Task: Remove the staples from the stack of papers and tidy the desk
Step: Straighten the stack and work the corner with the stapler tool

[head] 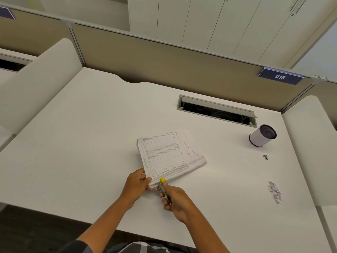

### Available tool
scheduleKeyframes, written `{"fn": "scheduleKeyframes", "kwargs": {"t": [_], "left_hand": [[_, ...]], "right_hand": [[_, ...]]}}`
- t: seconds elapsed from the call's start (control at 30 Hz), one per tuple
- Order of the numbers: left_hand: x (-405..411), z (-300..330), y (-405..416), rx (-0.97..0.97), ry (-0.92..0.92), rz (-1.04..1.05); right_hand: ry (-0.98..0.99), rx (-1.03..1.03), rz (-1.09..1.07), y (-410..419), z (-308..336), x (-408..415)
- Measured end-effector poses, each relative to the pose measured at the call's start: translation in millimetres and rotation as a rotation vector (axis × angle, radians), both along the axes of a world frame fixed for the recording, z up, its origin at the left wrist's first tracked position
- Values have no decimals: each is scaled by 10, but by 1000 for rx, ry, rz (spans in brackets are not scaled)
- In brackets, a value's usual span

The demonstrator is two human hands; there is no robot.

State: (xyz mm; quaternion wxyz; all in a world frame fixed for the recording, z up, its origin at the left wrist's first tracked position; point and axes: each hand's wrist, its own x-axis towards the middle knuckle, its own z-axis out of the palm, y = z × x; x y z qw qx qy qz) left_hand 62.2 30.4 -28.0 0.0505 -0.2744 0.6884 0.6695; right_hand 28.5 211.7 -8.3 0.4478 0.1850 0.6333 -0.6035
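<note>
A thick stack of printed papers [169,156] lies tilted on the white desk [82,134]. My left hand [137,184] grips the stack's near corner, thumb on top. My right hand [175,199] holds a metal staple remover [164,190] with a yellow tip, and the tip touches the stack's near edge beside my left thumb. A pile of pulled staples [275,191] lies to the right, with a couple more loose staples [265,157] farther back.
A white cylindrical pen holder [260,136] with a dark mesh inside lies tipped at the back right. An open cable hatch [217,110] is set into the desk behind the papers. Padded dividers flank both sides, and a partition with a "016" label [280,77] stands behind.
</note>
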Motion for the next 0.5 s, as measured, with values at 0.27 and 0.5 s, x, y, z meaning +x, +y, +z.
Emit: {"fn": "scheduleKeyframes", "kwargs": {"t": [0.27, 0.5], "left_hand": [[50, 5, -24, -34, 14, -5], [85, 40, 12, -66, 23, -27]], "right_hand": [[-38, 16, -24, 18, 5, 53], [-23, 26, -23, -93, 31, 46]]}}
